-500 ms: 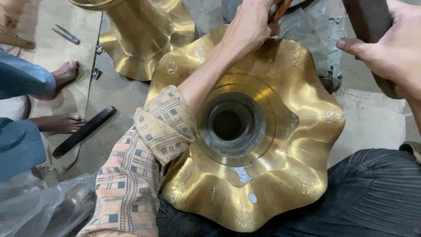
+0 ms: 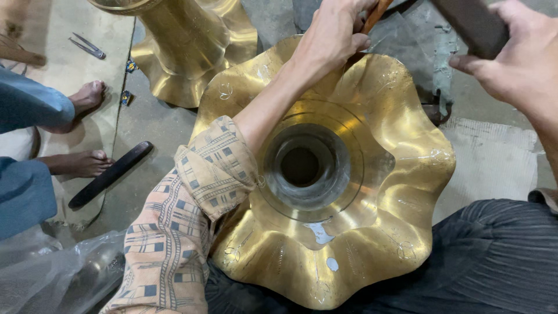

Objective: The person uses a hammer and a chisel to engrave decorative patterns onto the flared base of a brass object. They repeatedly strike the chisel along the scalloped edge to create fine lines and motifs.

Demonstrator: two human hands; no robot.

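Concrete floor; left hand on brass base.

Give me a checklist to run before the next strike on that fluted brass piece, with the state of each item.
1. Left hand has a grip on the wooden-handled tool at the far rim: ok.
2. Tool tip seated on the fluted brass piece: cannot tell, the hand hides it.
3. Right hand holds the dark block raised, apart from the brass: ok.
4. Brass piece steadied against the lap on the dark cloth: ok.
5. Another person's bare feet away from the strike point: ok.
6. Second brass piece not touching the worked one: cannot tell.
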